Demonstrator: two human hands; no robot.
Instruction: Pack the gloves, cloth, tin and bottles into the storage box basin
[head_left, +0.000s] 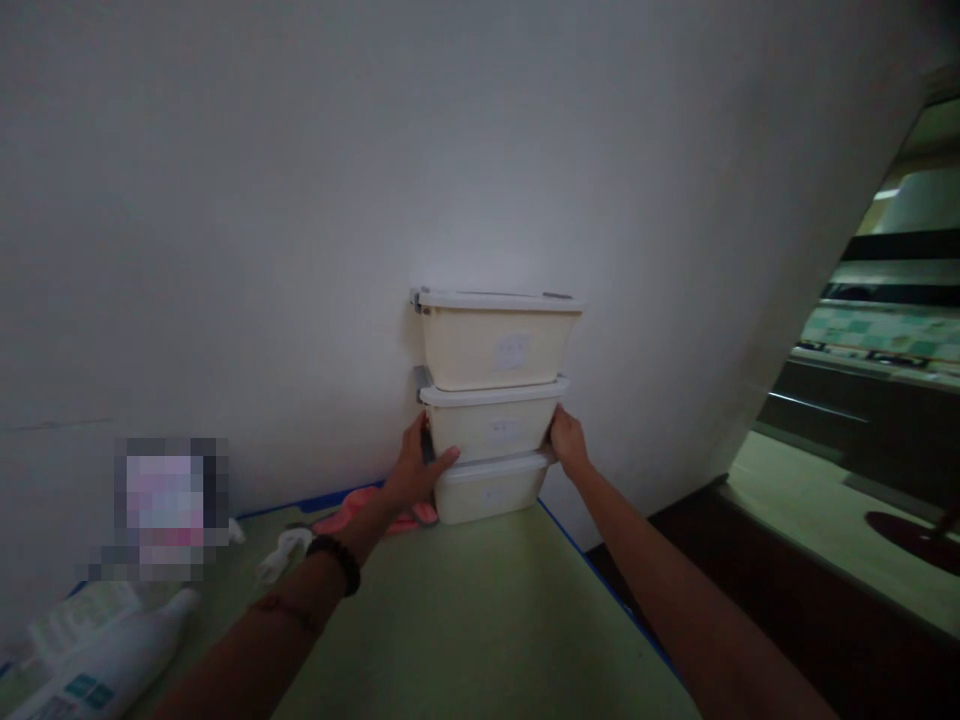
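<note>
Dim indoor light falls on a plain grey-white wall, brightest just above three stacked cream plastic boxes with pale lids.
The upper corners darken; blur smears the greenish room at right, where a pale streak glares, and coarse pixelation masks a patch at left.

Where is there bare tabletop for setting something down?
The green tabletop is bare in front of the stacked boxes, between the left forearm and its right edge. Crowded left of the boxes: pink cloth, crumpled white item, white package.
</note>
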